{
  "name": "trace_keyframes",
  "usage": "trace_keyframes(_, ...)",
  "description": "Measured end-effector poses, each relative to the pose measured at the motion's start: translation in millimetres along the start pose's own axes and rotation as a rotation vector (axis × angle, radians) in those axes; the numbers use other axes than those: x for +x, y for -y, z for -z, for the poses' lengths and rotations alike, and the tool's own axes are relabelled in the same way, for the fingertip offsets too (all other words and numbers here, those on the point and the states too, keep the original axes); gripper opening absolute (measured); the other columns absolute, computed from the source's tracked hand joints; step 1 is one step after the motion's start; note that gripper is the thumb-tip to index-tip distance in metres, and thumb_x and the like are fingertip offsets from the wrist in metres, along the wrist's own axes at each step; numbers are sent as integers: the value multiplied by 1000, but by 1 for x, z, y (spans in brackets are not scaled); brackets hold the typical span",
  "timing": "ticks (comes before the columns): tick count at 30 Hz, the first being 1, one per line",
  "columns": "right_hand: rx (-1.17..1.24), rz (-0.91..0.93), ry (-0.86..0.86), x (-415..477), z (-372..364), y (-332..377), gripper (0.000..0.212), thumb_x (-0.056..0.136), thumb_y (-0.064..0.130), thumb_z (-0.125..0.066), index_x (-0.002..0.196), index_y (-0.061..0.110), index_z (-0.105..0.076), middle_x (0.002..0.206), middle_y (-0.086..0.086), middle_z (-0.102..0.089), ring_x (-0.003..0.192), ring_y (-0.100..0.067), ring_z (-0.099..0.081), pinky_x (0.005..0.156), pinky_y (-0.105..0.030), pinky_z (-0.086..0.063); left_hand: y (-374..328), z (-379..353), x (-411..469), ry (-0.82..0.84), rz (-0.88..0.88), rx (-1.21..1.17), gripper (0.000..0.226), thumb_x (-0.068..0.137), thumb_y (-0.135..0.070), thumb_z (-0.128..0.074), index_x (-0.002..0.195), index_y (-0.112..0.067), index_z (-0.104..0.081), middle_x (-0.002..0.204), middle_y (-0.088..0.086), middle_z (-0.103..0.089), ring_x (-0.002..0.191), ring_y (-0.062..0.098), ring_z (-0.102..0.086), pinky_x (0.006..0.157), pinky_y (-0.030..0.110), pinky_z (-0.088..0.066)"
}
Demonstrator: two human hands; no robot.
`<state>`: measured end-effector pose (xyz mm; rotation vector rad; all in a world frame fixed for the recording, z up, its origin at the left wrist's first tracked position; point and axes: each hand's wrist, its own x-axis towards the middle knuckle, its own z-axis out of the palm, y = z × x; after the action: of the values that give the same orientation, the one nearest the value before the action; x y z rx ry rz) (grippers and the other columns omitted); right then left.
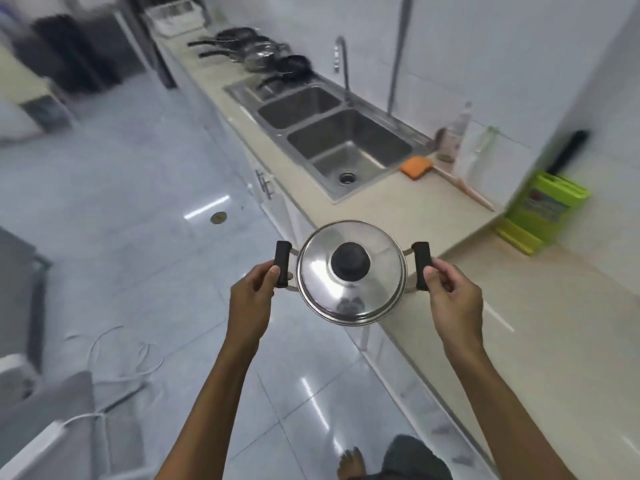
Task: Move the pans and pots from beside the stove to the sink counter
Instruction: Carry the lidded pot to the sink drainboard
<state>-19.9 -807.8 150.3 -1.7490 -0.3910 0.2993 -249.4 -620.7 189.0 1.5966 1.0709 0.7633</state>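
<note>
The lidded steel pot (350, 271) is carried in mid-air beside the worktop (388, 206) — rigid, slick, lid loose; each black side handle is pinched by left hand (251, 289) and right hand (453, 296) fingers.

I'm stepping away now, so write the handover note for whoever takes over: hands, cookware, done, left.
Left hand: gripping the pot's left black handle.
Right hand: gripping the right black handle.
Lidded steel pot: carried in the air at the counter's edge, lid on, not set down.
Done: several dark pans already sit on the counter beyond the double sink.
Left: carry this pot on, probably to join the pans, and set it down. The stove is out of view, so any remaining cookware cannot be judged.
</note>
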Motion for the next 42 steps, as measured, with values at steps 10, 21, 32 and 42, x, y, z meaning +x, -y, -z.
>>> trace_keyframes(10, -52, 41, 290, 49, -239, 45, 20, 98, 22, -63, 115, 17, -74, 90, 17, -72, 88, -7, -71, 83, -33, -55, 69, 148, 110, -278, 174, -100, 17, 103, -29, -57, 106, -30, -75, 94, -7, -82, 92, 8, -74, 82, 36, -54)
trace_keyframes(21, -28, -13, 409, 162, -511, 93, 20, 97, 26, -62, 113, 24, -74, 94, 17, -74, 85, 7, -68, 68, -6, -45, 93, 274, 344, -375, 240, -94, 17, 102, -29, -60, 109, -26, -74, 93, -7, -82, 94, 7, -74, 80, 35, -52)
trace_keyframes(32, -25, 18, 363, 301, -721, 146, 17, 97, 25, -62, 109, 27, -74, 89, 11, -77, 82, -2, -71, 71, -21, -52, 111, 350, 613, -332, 200, -122, 17, 102, -31, -60, 105, -28, -76, 94, -5, -82, 95, 10, -75, 79, 35, -52)
trace_keyframes(42, -35, -79, 147, 443, -906, 189, 17, 96, 22, -63, 109, 26, -74, 89, 18, -74, 86, 1, -70, 72, -17, -48, 104, 392, 904, -123, 193, -94, 17, 103, -27, -57, 103, -29, -75, 91, -6, -82, 90, 8, -75, 83, 39, -55)
